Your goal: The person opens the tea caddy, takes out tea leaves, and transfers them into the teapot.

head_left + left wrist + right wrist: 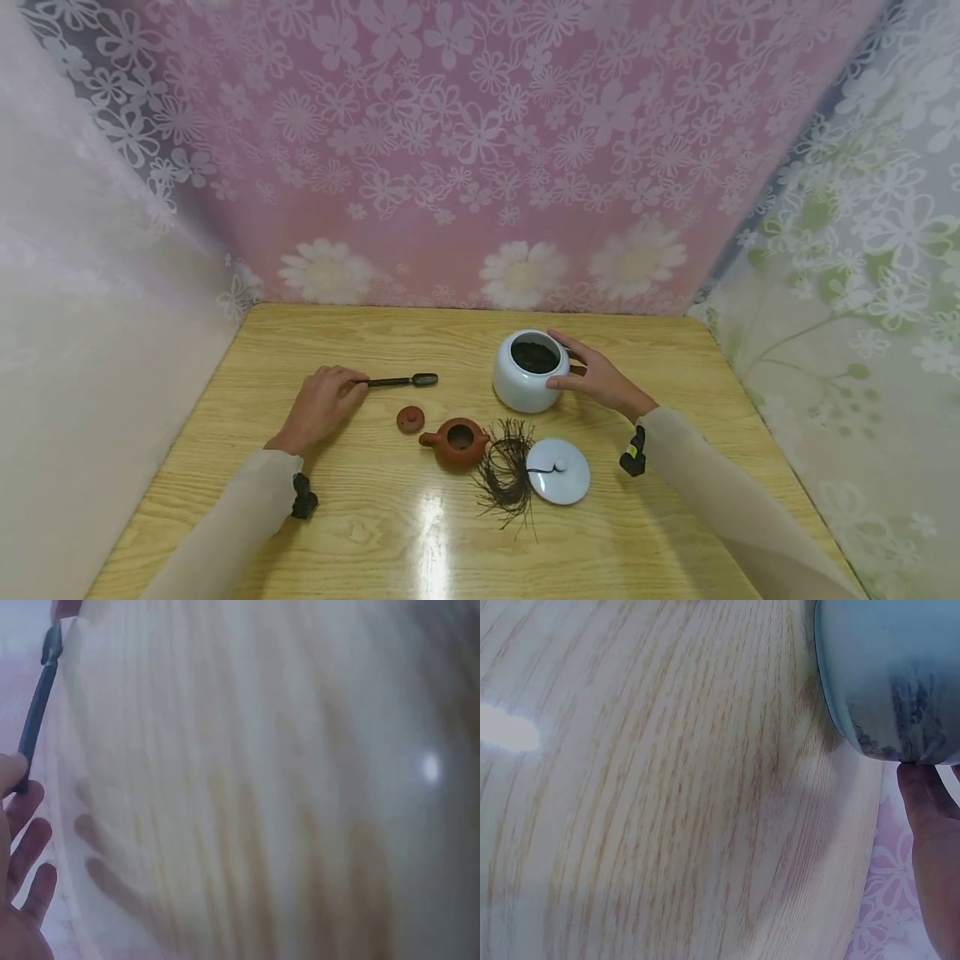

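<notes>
My left hand [321, 406] pinches the end of a thin dark tea scoop [424, 379], whose bowl points right. In the left wrist view, the scoop [37, 712] sits between thumb and index finger, with the other fingers spread apart. On the right, my right hand [596, 379] grips the side of a white round jar [525, 393], thumb toward the front and fingers behind. Dark tea leaves [536, 357] show through the jar's open mouth. The right wrist view has the jar's glossy wall [885, 682] with fingertips against it. Whether the jar rests fully on the table is hard to tell.
Between the hands stands a brown clay teapot [450, 454] with no lid on it. Its small lid [410, 419] lies behind left. A white jar lid [568, 483] with a dark stringy tassel [504, 475] lies in front of the jar. Floral cloth [450, 167] surrounds the wooden table [360, 533].
</notes>
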Motion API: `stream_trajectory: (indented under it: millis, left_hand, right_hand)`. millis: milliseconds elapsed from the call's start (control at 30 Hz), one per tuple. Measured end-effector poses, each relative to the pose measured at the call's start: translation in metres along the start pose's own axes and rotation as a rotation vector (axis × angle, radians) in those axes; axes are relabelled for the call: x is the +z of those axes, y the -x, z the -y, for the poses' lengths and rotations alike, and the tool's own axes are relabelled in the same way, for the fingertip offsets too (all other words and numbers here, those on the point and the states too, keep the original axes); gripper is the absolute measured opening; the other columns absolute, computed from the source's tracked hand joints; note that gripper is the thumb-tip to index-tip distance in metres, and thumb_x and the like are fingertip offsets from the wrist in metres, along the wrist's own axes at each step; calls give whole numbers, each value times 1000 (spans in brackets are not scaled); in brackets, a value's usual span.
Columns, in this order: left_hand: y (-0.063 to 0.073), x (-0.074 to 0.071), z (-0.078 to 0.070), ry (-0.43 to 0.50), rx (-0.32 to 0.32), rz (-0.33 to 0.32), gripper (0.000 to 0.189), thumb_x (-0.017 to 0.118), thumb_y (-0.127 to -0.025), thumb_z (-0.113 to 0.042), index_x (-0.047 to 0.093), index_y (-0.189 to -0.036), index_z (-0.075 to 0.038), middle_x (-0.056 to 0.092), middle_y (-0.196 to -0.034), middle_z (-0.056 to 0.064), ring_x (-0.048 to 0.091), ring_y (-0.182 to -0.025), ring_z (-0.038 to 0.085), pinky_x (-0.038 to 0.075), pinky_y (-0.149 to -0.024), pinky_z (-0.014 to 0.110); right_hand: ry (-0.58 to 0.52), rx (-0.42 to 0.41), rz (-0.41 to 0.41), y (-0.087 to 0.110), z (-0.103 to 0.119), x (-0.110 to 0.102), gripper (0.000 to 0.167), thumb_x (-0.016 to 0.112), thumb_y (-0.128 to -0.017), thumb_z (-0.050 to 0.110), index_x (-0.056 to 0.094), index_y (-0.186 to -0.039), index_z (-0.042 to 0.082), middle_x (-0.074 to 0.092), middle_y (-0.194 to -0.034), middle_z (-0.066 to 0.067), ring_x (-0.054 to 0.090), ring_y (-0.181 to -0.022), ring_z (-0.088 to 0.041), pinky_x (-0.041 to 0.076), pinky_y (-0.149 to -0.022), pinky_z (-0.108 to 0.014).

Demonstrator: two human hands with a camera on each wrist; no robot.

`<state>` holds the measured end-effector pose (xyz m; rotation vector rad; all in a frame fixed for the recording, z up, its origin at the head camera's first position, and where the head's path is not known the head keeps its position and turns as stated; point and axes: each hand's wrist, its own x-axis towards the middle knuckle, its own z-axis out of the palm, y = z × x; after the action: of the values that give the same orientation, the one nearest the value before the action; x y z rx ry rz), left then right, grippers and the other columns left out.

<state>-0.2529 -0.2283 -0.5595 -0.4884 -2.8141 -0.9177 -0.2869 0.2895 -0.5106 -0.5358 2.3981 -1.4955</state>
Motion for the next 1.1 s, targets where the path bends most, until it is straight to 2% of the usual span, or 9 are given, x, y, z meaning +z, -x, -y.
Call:
stream_trajectory:
  millis: [200, 367, 567, 700, 900, 1100]
  left_hand:
    - [-3, -1, 0, 139, -31, -4, 35, 59, -116, -30, 72, -140, -9, 77, -122, 11, 72, -111, 32, 61, -97, 57]
    - [-5, -1, -2, 182, -31, -4, 38, 59, -116, -29, 69, -146, -9, 74, -130, 13, 70, -115, 31, 61, -99, 56]
    - [-7, -3, -6, 204, -36, -24, 38, 68, -111, -28, 72, -144, -10, 74, -123, 9, 70, -111, 28, 61, -97, 56]
    - [-9, -7, -12, 202, -27, -33, 37, 67, -111, -31, 73, -142, -12, 77, -119, 6, 72, -107, 25, 61, -95, 55]
    - [-16, -17, -25, 197, 6, -54, 36, 68, -111, -31, 74, -140, -12, 80, -112, 10, 74, -99, 23, 59, -87, 50]
    - [-30, -29, -43, 183, 55, -81, 33, 70, -110, -29, 74, -140, -16, 79, -118, 5, 73, -103, 21, 55, -82, 43]
  right_hand:
    - [11, 2, -4, 1, 0, 0, 93, 85, -99, 24, 29, -174, 32, 24, -182, -6, 26, -166, -43, 34, -129, -65]
    - [13, 1, -7, 2, 0, 1, 92, 84, -100, 24, 30, -173, 35, 24, -182, -6, 26, -166, -43, 34, -129, -65]
    - [9, -3, -6, 3, 1, 1, 92, 84, -100, 24, 29, -173, 34, 24, -182, -6, 26, -166, -43, 34, -128, -65]
    - [3, -2, -5, 2, 1, 1, 93, 85, -99, 24, 29, -173, 35, 24, -182, -4, 26, -166, -41, 35, -128, -65]
    - [4, -6, -6, 2, 0, 1, 93, 84, -99, 23, 29, -173, 35, 25, -182, -3, 27, -166, -41, 35, -128, -65]
    - [0, -6, -6, 2, 0, 0, 92, 84, -99, 22, 30, -173, 35, 25, -182, -5, 27, -166, -42, 35, -128, -66]
